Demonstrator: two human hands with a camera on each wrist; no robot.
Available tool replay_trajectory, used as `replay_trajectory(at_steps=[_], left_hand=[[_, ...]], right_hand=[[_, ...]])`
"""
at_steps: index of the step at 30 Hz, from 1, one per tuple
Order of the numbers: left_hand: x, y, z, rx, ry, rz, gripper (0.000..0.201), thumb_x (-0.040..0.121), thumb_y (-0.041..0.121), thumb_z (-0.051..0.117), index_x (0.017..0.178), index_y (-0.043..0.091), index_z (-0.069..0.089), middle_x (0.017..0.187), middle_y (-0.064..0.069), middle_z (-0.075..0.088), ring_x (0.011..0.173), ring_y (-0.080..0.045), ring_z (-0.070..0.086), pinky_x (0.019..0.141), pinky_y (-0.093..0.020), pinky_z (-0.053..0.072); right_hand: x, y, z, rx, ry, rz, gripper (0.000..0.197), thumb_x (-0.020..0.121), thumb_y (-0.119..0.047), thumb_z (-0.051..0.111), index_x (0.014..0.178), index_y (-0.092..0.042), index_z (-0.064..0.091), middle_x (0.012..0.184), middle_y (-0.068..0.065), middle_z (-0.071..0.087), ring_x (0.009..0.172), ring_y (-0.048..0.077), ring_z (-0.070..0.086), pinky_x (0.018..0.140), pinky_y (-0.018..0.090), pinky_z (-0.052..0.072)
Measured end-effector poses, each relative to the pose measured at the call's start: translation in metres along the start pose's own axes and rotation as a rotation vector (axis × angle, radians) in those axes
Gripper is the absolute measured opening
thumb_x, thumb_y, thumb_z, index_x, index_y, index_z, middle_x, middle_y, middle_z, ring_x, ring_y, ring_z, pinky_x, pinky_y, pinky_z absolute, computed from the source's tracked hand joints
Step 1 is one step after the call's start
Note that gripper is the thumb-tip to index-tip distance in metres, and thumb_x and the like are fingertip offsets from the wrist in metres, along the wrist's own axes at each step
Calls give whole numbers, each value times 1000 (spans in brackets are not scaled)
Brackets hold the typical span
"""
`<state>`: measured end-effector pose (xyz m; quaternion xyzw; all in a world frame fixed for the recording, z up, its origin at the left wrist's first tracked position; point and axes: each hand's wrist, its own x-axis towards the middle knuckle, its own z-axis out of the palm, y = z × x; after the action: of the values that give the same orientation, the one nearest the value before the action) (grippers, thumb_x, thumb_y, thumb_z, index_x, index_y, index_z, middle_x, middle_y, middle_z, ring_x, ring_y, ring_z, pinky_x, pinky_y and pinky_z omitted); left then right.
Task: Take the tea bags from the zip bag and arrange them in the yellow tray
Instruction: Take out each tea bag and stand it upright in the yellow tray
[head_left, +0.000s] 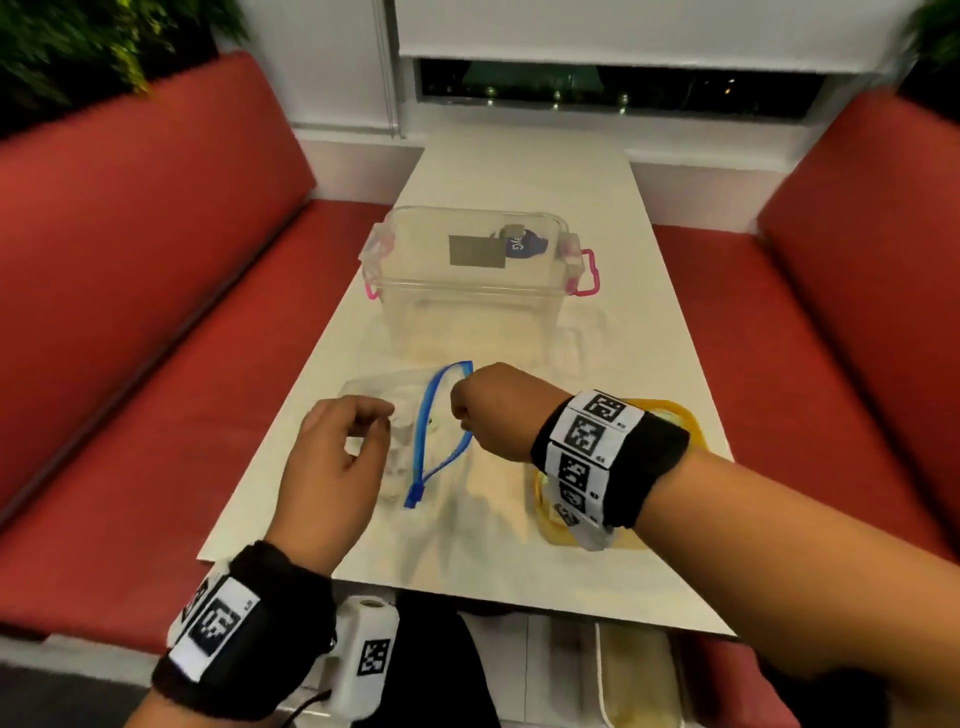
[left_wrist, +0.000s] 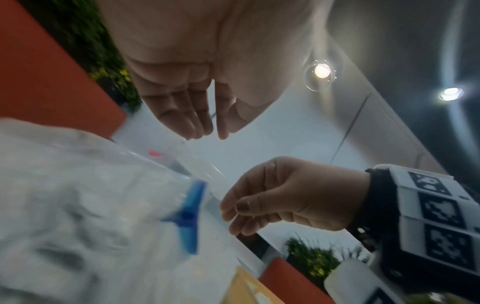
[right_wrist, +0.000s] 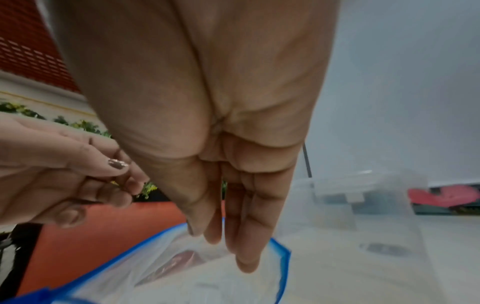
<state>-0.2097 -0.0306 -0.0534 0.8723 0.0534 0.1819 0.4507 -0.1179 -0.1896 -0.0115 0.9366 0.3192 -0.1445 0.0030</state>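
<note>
A clear zip bag (head_left: 402, 470) with a blue zip lies open-mouthed on the white table (head_left: 524, 176); it also fills the left wrist view (left_wrist: 78, 205). My left hand (head_left: 382, 422) pinches the bag's clear plastic left of the zip, thumb pressed on fingers (right_wrist: 122, 176). My right hand (head_left: 460, 415) hangs over the mouth, its straight fingers (right_wrist: 244, 246) pointing down between the two zip edges, and I see nothing held in them. A dark reddish tea bag (right_wrist: 179, 261) shows through the plastic. The yellow tray (head_left: 680, 415) sits at the right, mostly hidden under my right wrist.
A clear plastic box (head_left: 467, 291) with pink latches stands behind the bag at mid-table. Red benches (head_left: 130, 270) flank the table on both sides. A white device (head_left: 363, 654) hangs below the table's near edge.
</note>
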Motion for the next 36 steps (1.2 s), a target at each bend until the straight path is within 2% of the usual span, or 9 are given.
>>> replay_trajectory(at_steps=[2, 4, 7, 12, 16, 19, 23, 28, 36], left_hand=[[1, -25, -10, 106, 38, -56, 21, 94, 12, 55, 109, 25, 59, 104, 10, 50, 96, -6, 52, 81, -22, 43], [1, -50, -14, 260, 7, -176, 31, 91, 11, 56, 121, 18, 55, 106, 2, 48, 102, -21, 48, 97, -37, 35], [3, -79, -12, 215, -73, -412, 48, 90, 16, 60, 135, 15, 43, 130, -14, 49, 122, -32, 45, 105, -41, 33], [10, -98, 3, 68, -149, -506, 61, 89, 23, 64, 140, 18, 32, 134, -13, 48, 114, -27, 53, 93, -34, 43], [10, -105, 11, 12, -107, -469, 48, 95, 12, 50, 140, 16, 33, 128, -6, 54, 97, -20, 57, 79, -28, 42], [10, -111, 15, 10, -78, -442, 43, 96, 6, 45, 136, 18, 37, 121, 0, 58, 91, -19, 60, 74, -28, 42], [11, -114, 16, -2, -88, -450, 44, 96, 4, 45, 136, 19, 39, 113, 6, 55, 92, -18, 60, 74, -25, 41], [9, -118, 18, -1, -77, -447, 45, 95, 4, 44, 137, 20, 38, 112, 8, 55, 90, -17, 62, 68, -24, 43], [9, -121, 21, 25, -55, -443, 46, 95, 3, 41, 138, 18, 36, 113, 4, 55, 96, -23, 61, 76, -29, 43]], right_hand=[[19, -10, 9, -30, -113, -3, 16, 96, -6, 46, 93, -1, 62, 114, 14, 64, 105, 28, 60, 74, 31, 39], [35, -14, 22, -23, -164, 1, 25, 96, -9, 47, 117, -2, 58, 126, 12, 58, 117, 29, 55, 89, 35, 43], [47, -24, 30, -17, -170, -2, 39, 97, -16, 49, 134, -7, 48, 134, 9, 54, 122, 28, 52, 96, 35, 43], [61, -43, 29, -65, -267, -7, 39, 97, -34, 51, 124, -6, 57, 123, 9, 61, 110, 27, 58, 80, 31, 43], [63, -40, 26, -232, -416, 104, 39, 101, -27, 43, 137, -13, 39, 110, -4, 51, 88, 12, 45, 73, 23, 35], [80, -39, 31, -102, -217, 76, 40, 98, -21, 47, 135, -4, 46, 134, 15, 53, 118, 26, 53, 89, 33, 41], [111, -37, 55, -198, -296, 16, 60, 96, -41, 50, 148, -18, 30, 152, 4, 33, 138, 26, 35, 112, 40, 29], [116, -40, 59, -291, -418, 22, 69, 96, -40, 50, 152, -20, 15, 157, -2, 18, 145, 25, 20, 116, 39, 20], [94, -52, 43, -214, -354, -60, 61, 96, -40, 47, 147, -17, 23, 152, 4, 26, 140, 28, 29, 114, 38, 27]])
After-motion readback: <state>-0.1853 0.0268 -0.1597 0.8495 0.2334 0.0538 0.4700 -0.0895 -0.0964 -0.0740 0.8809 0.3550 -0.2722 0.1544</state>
